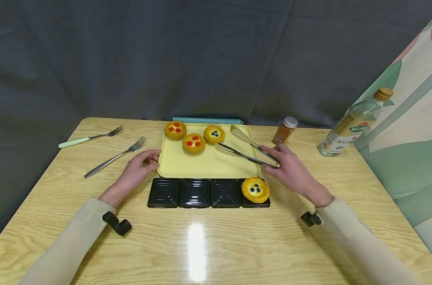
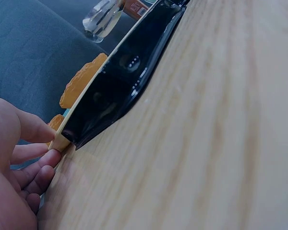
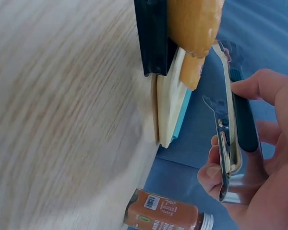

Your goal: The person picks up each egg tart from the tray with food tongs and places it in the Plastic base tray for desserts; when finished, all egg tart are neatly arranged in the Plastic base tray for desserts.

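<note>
My right hand (image 1: pixel 290 170) grips a pair of metal tongs (image 1: pixel 242 136) with dark handle grips, thumb on one arm and fingers on the other. The tongs' jaws are spread over the right part of a yellow tray (image 1: pixel 216 166), with nothing between them. At the tray's left edge my left hand (image 1: pixel 139 168) pinches the rim between thumb and fingers. Two egg tarts with red dots (image 1: pixel 193 143) and one tart with blue dots (image 1: pixel 214 134) sit on the tray. Another blue-dotted tart (image 1: pixel 255 190) rests in the rightmost section of a black plastic tray (image 1: pixel 196 193).
Two forks lie on the left, one green-handled (image 1: pixel 89 136) and one all metal (image 1: pixel 116 157). A spice jar (image 1: pixel 284 130) and a tall bottle (image 1: pixel 355 122) stand at the right. Behind the yellow tray lies a teal bar (image 1: pixel 207 120), against a dark curtain (image 1: pixel 166 59).
</note>
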A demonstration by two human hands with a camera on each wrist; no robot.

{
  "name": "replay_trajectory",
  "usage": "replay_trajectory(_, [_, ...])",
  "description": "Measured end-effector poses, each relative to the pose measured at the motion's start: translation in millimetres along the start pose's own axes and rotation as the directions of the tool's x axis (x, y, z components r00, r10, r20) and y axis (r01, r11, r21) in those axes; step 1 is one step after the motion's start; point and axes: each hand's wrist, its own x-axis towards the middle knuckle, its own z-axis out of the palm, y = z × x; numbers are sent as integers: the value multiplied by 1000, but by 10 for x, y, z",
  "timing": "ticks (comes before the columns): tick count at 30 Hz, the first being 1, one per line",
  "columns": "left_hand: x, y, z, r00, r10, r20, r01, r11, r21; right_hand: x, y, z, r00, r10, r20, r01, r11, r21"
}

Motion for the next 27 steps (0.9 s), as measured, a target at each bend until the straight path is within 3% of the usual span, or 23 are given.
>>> replay_trajectory(13, [7,-6,8,1000,-9,-5,9,1000,1,233,42,86,997,40,63,-41,999,9])
replay_trajectory(27, [8,-6,5,1000,-1,-8,1,1000,-7,403,41,176,996,49,76,-50,999,0])
